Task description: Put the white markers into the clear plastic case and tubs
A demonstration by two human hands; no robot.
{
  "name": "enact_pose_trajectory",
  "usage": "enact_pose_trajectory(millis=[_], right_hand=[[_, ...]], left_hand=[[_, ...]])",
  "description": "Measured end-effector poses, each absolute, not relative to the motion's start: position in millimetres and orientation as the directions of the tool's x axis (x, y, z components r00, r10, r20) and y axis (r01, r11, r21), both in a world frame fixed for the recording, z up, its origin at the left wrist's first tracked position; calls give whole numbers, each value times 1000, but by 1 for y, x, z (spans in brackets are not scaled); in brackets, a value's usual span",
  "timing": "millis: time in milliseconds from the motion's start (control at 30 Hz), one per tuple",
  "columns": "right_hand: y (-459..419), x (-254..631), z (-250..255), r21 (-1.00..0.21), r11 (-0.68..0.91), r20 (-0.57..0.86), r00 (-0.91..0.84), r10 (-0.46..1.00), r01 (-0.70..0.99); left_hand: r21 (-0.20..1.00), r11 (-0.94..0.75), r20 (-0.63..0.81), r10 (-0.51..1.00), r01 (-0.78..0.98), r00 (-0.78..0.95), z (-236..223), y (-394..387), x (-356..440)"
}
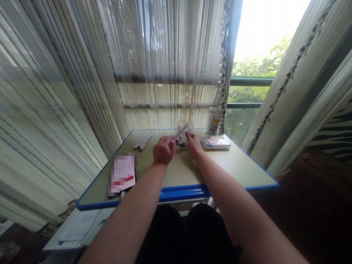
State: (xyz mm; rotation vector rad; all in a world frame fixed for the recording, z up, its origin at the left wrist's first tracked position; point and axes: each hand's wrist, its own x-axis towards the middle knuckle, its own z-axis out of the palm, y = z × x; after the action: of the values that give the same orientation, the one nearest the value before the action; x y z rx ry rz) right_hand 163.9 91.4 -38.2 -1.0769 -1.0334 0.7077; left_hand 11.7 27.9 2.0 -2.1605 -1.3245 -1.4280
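Over the middle of the table, my left hand (164, 149) is closed with its fingertips on one end of a white marker (181, 131), which slants away to the upper right. Behind and under that marker is a clear plastic case (189, 126), tilted up. Several pens with red, green and dark ends (180, 144) show in its lower part. My right hand (193, 143) grips the right side of the case, thumb on top; its other fingers are mostly hidden.
A few white markers (143, 141) lie at the back left. To the right lies another clear case of markers (216, 142), with a clear package (214, 123) upright behind it. A phone (123, 172), partly blurred out, lies front left on the blue-edged table (233, 172). Curtains hang behind.
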Motion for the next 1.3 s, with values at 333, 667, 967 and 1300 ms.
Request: enact_pose_trajectory(millis=[333, 667, 967, 1300], right_hand=[[93, 169, -38, -957, 291, 260, 443, 858, -2], [93, 169, -37, -963, 269, 233, 467, 853, -10], [92, 170, -38, -961, 274, 267, 425, 865, 47], [92, 171, -38, -955, 298, 270, 403, 874, -7]], left_hand=[[184, -247, 706, 707, 951, 46, 4, 25, 9], [178, -105, 603, 797, 978, -24, 4, 25, 8], [238, -388, 636, 755, 890, 159, -7, 33, 16], [397, -658, 656, 691, 640, 303, -18, 47, 19]])
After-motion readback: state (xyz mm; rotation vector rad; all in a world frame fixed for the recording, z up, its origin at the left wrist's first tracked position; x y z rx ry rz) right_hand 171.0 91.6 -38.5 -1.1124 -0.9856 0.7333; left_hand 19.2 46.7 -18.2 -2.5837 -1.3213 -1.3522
